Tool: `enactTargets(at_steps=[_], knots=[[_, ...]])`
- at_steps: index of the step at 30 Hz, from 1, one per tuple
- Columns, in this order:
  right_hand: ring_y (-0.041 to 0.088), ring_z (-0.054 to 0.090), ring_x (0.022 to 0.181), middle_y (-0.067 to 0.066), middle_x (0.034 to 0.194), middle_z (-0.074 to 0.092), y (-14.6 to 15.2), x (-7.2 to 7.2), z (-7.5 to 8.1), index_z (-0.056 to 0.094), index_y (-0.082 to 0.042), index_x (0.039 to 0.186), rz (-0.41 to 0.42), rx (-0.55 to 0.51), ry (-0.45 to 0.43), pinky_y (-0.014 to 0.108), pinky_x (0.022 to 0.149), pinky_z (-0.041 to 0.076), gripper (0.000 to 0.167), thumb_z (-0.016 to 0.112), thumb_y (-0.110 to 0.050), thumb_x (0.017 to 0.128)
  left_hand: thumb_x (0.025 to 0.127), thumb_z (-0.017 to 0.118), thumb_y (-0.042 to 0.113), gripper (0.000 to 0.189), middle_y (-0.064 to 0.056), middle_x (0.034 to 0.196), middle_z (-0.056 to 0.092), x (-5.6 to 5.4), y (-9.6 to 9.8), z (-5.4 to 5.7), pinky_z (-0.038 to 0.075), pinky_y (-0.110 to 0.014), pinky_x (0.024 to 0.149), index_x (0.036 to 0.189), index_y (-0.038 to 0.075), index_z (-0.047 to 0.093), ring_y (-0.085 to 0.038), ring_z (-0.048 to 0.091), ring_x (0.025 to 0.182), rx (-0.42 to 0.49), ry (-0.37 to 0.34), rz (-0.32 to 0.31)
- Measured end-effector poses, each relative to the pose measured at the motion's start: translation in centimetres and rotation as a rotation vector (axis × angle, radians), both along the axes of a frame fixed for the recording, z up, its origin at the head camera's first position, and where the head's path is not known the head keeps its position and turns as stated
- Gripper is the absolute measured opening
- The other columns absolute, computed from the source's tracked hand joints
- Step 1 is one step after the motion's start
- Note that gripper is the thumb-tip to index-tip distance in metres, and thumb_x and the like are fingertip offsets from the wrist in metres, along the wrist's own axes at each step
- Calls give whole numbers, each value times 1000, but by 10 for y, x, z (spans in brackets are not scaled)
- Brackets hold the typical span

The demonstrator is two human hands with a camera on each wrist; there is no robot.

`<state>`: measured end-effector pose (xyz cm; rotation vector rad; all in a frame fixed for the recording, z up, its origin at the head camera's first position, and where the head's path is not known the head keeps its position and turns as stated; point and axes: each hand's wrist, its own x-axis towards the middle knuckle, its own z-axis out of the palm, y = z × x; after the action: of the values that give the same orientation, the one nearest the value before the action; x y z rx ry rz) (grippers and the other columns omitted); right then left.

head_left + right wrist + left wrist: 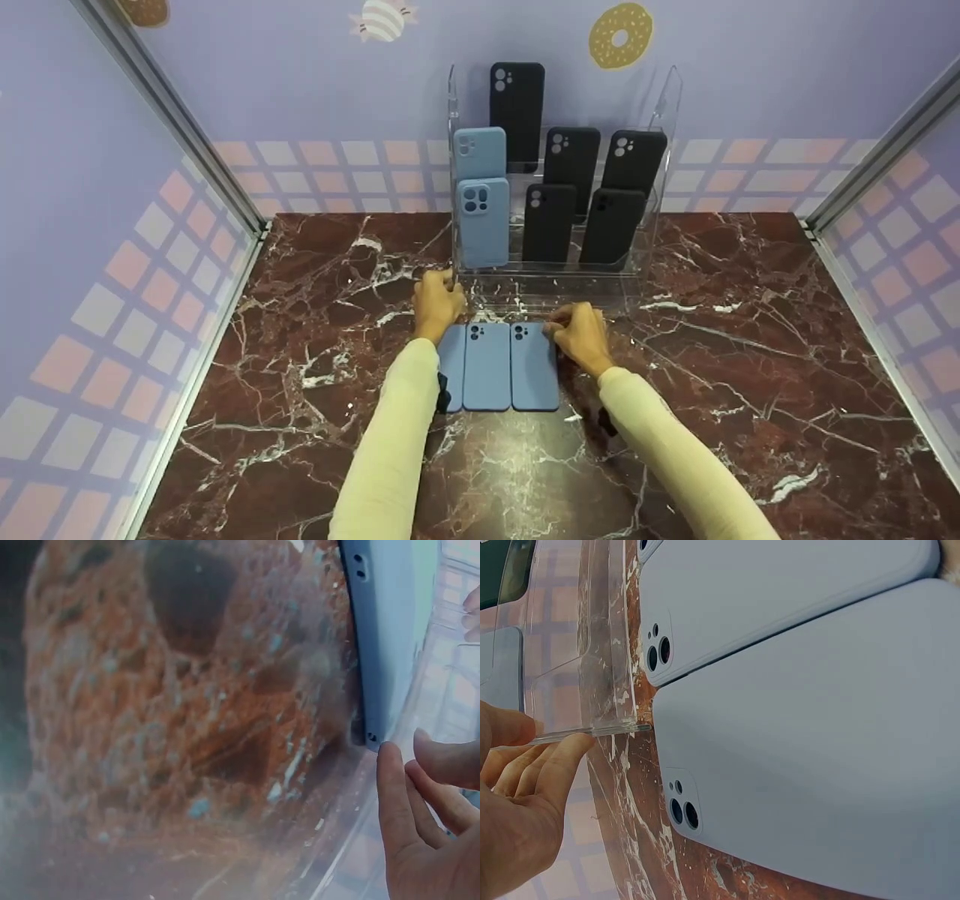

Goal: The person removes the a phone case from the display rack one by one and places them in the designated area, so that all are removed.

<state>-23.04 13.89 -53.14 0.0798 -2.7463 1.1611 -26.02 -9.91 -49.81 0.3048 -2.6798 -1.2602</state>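
Note:
My left hand (437,304) pinches the lower left side panel of a clear plastic display rack (453,101) between thumb and fingers; the left wrist view shows the panel edge (615,730) in its grasp. Three blue phone cases lie side by side on the table, camera cutouts towards the rack: a left case (452,367) partly behind my left arm, a middle case (487,371) and a right case (535,371). With an outstretched fingertip, my right hand (585,337) touches the right case's far right corner; in the right wrist view the thumb (442,761) stands apart from it.
On the rack's tiers lean two light blue cases, an upper one (480,154) and a lower one (484,225), and several black cases (517,112). Patterned walls (315,67) enclose the marbled table (300,375) at the back and sides.

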Motion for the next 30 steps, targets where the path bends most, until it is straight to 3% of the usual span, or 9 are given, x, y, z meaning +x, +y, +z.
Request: enactTargets(at_steps=[8, 14, 21, 30], knots=[[27, 73, 79, 10, 86, 77, 10, 5, 25, 79, -4, 93, 36, -1, 50, 47, 80, 54, 11, 81, -7, 82, 93, 66, 9, 27, -7, 102, 77, 1, 1, 2, 49, -50, 93, 117, 11, 77, -31, 69, 103, -1, -9, -3], [29, 72, 77, 14, 89, 75, 25, 3, 54, 77, 0, 95, 56, 58, 189, 47, 78, 55, 14, 81, -5, 83, 94, 66, 8, 26, -6, 100, 77, 0, 1, 2, 49, -49, 92, 117, 12, 77, -28, 69, 98, 8, -15, -3], [35, 68, 81, 21, 99, 71, 45, -8, 82, 74, 4, 102, 25, 93, 410, 50, 81, 52, 20, 80, -3, 83, 93, 66, 7, 26, -6, 94, 77, 0, 0, 1, 50, -49, 90, 116, 13, 78, -28, 70, 93, 17, -11, -8], [39, 64, 91, 24, 106, 66, 63, -27, 106, 71, 8, 110, -57, 82, 525, 52, 87, 49, 28, 79, -3, 85, 93, 66, 8, 28, -7, 100, 77, 0, 0, 1, 50, -51, 91, 119, 12, 77, -31, 70, 100, -13, -1, -9]])
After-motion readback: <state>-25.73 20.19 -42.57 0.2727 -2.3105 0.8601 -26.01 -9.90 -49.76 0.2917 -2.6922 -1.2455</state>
